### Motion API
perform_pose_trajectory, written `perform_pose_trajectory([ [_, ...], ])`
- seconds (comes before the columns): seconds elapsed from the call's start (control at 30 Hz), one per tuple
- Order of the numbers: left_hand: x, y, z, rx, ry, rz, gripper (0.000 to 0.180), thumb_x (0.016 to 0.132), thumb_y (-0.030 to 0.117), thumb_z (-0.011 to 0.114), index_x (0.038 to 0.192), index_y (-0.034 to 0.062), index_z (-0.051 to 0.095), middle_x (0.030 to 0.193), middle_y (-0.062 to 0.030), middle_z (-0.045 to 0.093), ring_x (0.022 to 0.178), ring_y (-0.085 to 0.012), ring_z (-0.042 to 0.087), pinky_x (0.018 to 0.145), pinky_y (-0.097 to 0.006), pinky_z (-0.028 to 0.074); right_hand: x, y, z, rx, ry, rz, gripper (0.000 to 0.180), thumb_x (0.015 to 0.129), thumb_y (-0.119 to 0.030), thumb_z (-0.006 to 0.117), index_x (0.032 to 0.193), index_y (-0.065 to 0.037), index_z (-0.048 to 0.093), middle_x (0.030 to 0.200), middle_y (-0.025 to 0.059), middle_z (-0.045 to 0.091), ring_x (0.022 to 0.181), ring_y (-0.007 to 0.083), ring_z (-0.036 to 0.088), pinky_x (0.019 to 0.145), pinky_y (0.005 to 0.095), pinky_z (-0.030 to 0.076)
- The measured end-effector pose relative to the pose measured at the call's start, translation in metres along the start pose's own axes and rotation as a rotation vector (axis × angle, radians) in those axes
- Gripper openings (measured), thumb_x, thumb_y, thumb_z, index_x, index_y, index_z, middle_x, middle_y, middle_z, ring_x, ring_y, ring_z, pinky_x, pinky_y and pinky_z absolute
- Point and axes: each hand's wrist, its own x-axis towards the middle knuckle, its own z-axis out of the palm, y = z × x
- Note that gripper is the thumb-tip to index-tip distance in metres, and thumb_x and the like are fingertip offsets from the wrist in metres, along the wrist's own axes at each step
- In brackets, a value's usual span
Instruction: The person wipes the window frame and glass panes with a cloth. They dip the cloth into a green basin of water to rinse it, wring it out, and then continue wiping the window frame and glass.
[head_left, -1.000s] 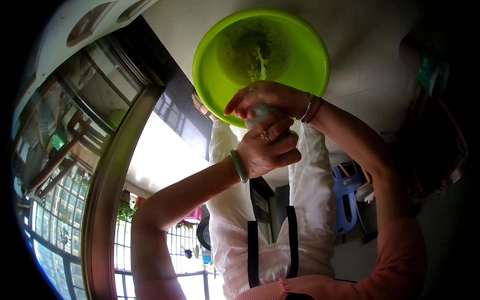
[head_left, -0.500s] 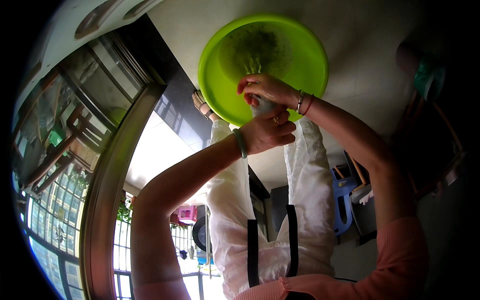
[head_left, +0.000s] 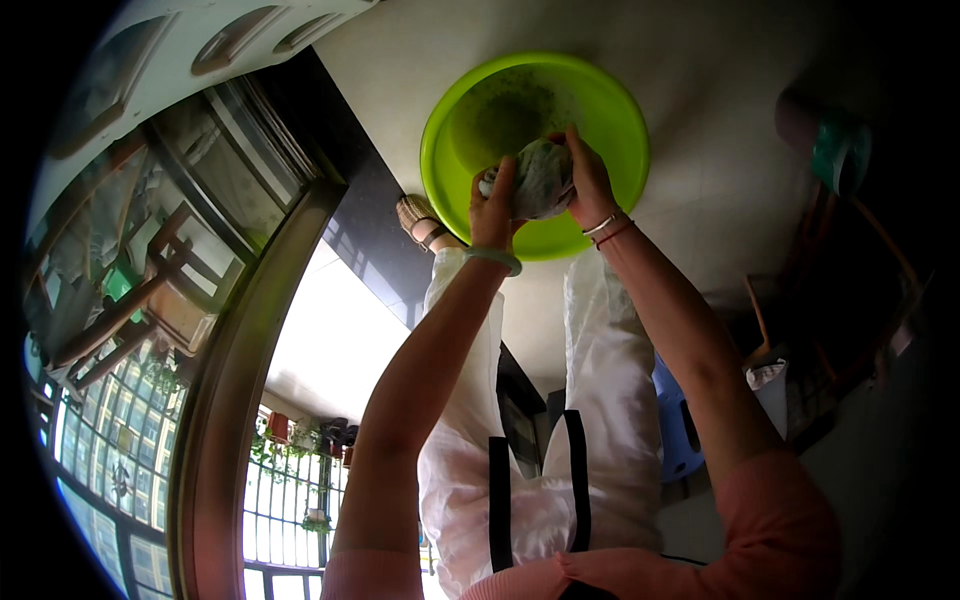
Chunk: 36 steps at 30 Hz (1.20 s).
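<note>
A bunched, wet-looking grey-white cloth (head_left: 543,182) is held up over a bright green basin (head_left: 635,130). My left hand (head_left: 494,208) grips its left side, thumb on top; a pale bangle circles that wrist. On the cloth's right side my right hand (head_left: 590,182) is closed round it, with a bracelet and a red string at the wrist. Greenish-dark specks lie in the dirty water (head_left: 505,112) at the far side of the basin. The fingers beneath the cloth are partly hidden.
A sandalled foot (head_left: 420,220) stands just left of the basin, by a dark floor strip (head_left: 370,190) and a sliding door frame (head_left: 225,370). A blue plastic stool (head_left: 677,425) is beside my right leg. Farther right, a green object (head_left: 842,155) sits in shadow.
My hands have gone from being crossed, squeezing the cloth, to side by side with it bunched between them. My left forearm has swung to the right. The view has shifted slightly.
</note>
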Motion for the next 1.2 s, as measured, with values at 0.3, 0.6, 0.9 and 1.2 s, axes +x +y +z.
perform_pose_trajectory([
  [0.3, -0.013, -0.022, -0.008, 0.311, -0.117, 0.301, 0.061, 0.081, 0.039, 0.082, 0.12, -0.0024, 0.06, 0.1, -0.0114, 0.067, 0.088, -0.0166, 0.064, 0.08, -0.028, 0.052, 0.008, -0.017, -0.01, -0.163, -0.048, 0.141, 0.05, 0.097, -0.051, 0.06, 0.121, -0.008, 0.06, 0.106, 0.0055, 0.066, 0.094, 0.0129, 0.063, 0.079, 0.0311, 0.053],
  [0.6, -0.097, -0.039, 0.007, 0.2, 0.015, 0.487, 0.055, 0.097, 0.043, 0.064, 0.133, 0.0008, 0.059, 0.116, -0.0117, 0.067, 0.105, -0.0161, 0.063, 0.089, -0.028, 0.049, -0.109, -0.107, -0.008, -0.771, -0.346, 0.197, 0.069, 0.091, -0.067, 0.056, 0.139, -0.017, 0.054, 0.132, 0.0031, 0.061, 0.121, 0.0193, 0.056, 0.096, 0.0483, 0.046],
  [0.9, -0.221, -0.049, 0.019, -0.437, -0.399, 0.482, 0.048, 0.107, 0.033, 0.047, 0.146, 0.0042, 0.042, 0.136, -0.0082, 0.056, 0.126, -0.0184, 0.053, 0.106, -0.034, 0.044, -0.234, -0.161, 0.042, -0.574, -0.635, 0.175, 0.049, 0.096, -0.05, 0.063, 0.12, -0.007, 0.064, 0.107, 0.0025, 0.063, 0.086, 0.0074, 0.06, 0.078, 0.0255, 0.052],
  [1.2, -0.364, -0.078, -0.062, -0.193, -0.117, 0.915, 0.05, 0.096, 0.015, 0.068, 0.142, 0.0073, 0.049, 0.116, -0.0061, 0.066, 0.102, -0.0128, 0.063, 0.088, -0.027, 0.052, -0.401, -0.131, 0.09, -1.184, -0.897, -0.695, 0.027, 0.095, -0.026, 0.067, 0.097, 0.001, 0.067, 0.078, 0.002, 0.064, 0.07, 0.0106, 0.056, 0.065, 0.0303, 0.046],
])
